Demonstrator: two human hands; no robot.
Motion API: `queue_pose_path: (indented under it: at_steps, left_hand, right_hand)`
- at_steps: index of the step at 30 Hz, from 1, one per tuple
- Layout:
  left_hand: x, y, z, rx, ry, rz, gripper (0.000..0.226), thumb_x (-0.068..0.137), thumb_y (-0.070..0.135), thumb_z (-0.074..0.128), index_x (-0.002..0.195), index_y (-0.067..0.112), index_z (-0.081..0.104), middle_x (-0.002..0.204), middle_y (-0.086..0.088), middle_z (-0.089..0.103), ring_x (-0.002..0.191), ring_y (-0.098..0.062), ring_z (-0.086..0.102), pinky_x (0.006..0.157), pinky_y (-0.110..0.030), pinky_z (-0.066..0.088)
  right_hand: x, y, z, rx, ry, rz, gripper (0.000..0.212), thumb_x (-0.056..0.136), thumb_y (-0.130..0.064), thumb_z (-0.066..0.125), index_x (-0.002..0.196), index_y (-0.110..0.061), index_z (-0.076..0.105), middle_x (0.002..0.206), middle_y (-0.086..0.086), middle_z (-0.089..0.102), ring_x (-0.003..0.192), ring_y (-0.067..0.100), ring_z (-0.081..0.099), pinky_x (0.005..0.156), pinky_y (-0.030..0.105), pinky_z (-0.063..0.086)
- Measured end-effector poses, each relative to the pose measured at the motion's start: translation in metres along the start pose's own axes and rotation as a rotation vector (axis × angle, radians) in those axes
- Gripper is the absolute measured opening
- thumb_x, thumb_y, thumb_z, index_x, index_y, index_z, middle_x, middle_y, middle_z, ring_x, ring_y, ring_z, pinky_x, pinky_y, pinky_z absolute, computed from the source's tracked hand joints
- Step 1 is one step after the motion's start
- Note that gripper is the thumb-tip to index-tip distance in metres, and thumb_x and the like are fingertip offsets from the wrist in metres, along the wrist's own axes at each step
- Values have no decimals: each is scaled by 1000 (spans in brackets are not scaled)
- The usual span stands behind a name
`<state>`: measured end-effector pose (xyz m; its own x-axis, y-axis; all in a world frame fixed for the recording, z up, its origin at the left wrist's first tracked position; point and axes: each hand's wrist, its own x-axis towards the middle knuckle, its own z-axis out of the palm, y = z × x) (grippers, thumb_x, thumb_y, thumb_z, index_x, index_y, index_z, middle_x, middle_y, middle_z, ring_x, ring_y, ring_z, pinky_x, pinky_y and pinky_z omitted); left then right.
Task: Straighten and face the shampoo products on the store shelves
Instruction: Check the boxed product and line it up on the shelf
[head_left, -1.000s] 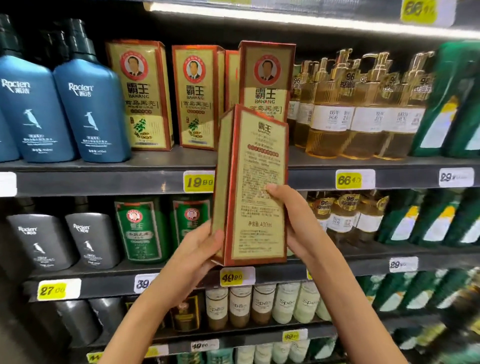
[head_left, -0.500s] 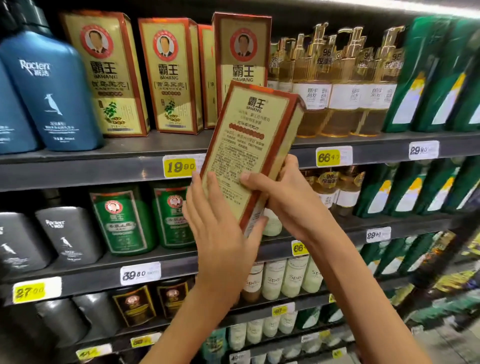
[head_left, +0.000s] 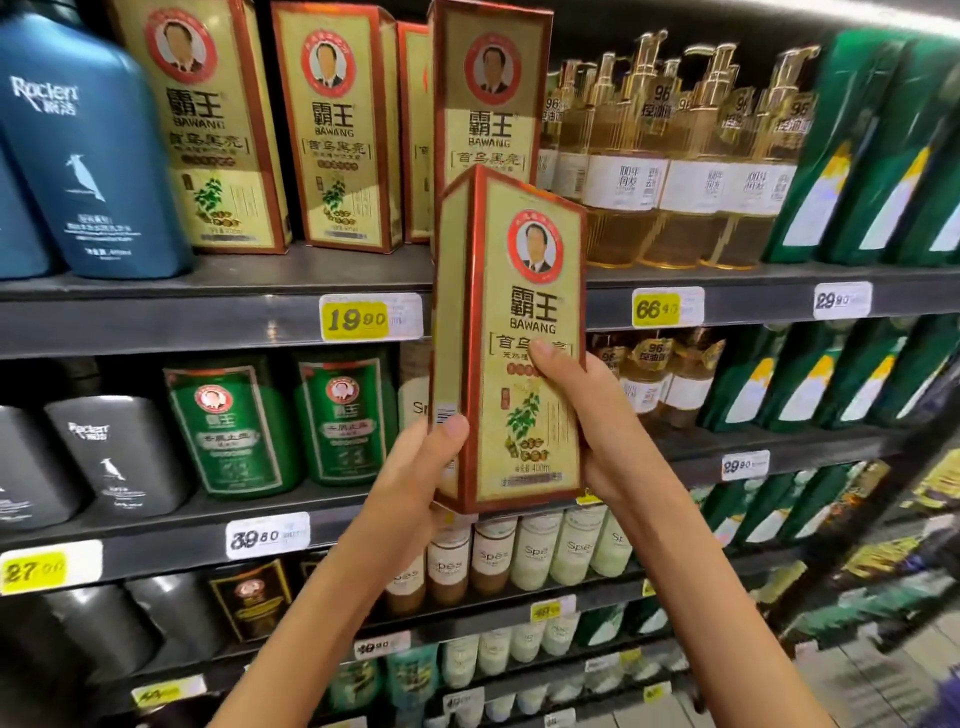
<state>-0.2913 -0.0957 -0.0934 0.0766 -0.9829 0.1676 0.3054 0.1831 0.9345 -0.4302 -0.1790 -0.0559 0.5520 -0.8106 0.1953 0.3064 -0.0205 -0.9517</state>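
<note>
I hold a yellow and red BAWANG shampoo box (head_left: 511, 332) upright in front of the shelves, its front label with the round portrait facing me. My left hand (head_left: 415, 473) grips its lower left side, thumb on the narrow side panel. My right hand (head_left: 592, 415) grips the lower right edge, thumb across the front. Behind it on the upper shelf (head_left: 208, 306) stand three matching boxes (head_left: 337, 135), fronts out, and a further one set back between them.
Blue Raclen bottles (head_left: 88, 156) stand at upper left, amber pump bottles (head_left: 675, 166) and green bottles (head_left: 857, 156) at upper right. Green BAWANG bottles (head_left: 234, 421) and dark grey bottles (head_left: 114, 457) fill the shelf below. Lower shelves hold Spes tubes (head_left: 535, 551).
The box has been turned round from its back panel, through a tilt, to upright with its front label towards me. Both hands shifted their grip to its lower sides.
</note>
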Motion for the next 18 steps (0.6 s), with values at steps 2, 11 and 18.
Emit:
queue_pose_path:
  at_steps: [2,11,18]
  left_hand:
    - [2,7,-6,162,-16,59,87,53,63,77,124,19,52,116,2,68,106,-16,65,83,-33,56]
    - [0,-16,-23,290,90,134,59,62,31,78,114,33,50,110,12,69,102,-8,65,79,-22,54]
    - [-7,-28,-34,601,38,154,50,71,-10,71,106,20,53,88,19,67,86,20,58,74,-5,48]
  right_hand:
    - [-1,-1,1,-49,22,-42,39,79,-33,68,111,-13,58,97,3,74,87,18,72,68,28,58]
    - [-21,27,-6,-398,-104,-188,51,87,-27,62,131,-33,36,119,-24,61,114,-1,56,86,12,48]
    - [-41,65,-21,-516,-112,-241,58,80,-17,71,128,-6,42,123,-11,58,117,0,53,90,10,43]
